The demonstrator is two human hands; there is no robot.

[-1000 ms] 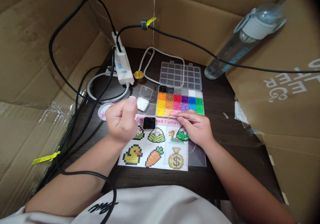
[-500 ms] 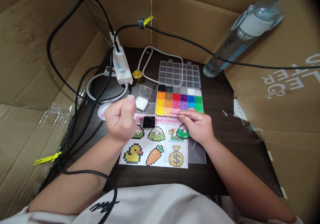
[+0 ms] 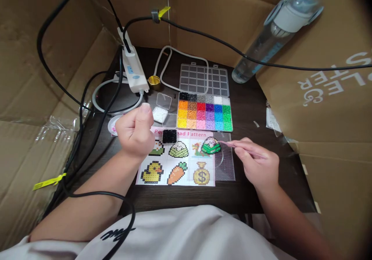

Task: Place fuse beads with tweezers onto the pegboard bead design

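Observation:
My right hand (image 3: 259, 163) pinches pink tweezers (image 3: 247, 150), whose tips reach the right edge of a green, white and pink bead figure (image 3: 211, 147). That figure lies over a clear pegboard (image 3: 227, 169) and the right side of a printed pattern sheet (image 3: 176, 180). Held up in a fist with the thumb on top, my left hand (image 3: 136, 130) shows nothing in it. Just right of this fist sits a small box of black beads (image 3: 169, 136). Behind it is an open small box of white beads (image 3: 160, 114). Whether the tweezers grip a bead is too small to tell.
A sorted bead box (image 3: 205, 112) stands behind the sheet, its clear lid (image 3: 204, 80) folded back. Further back are a gold cup (image 3: 154, 82), a power strip (image 3: 134, 72) and a water bottle (image 3: 269, 39). Black cables (image 3: 83, 97) loop across the left; cardboard walls (image 3: 203, 4) surround the table.
My right hand has moved from the pink beads in the sorted box to the right and nearer me, bringing the tweezer tips to the bead figure. My left fist keeps its pose.

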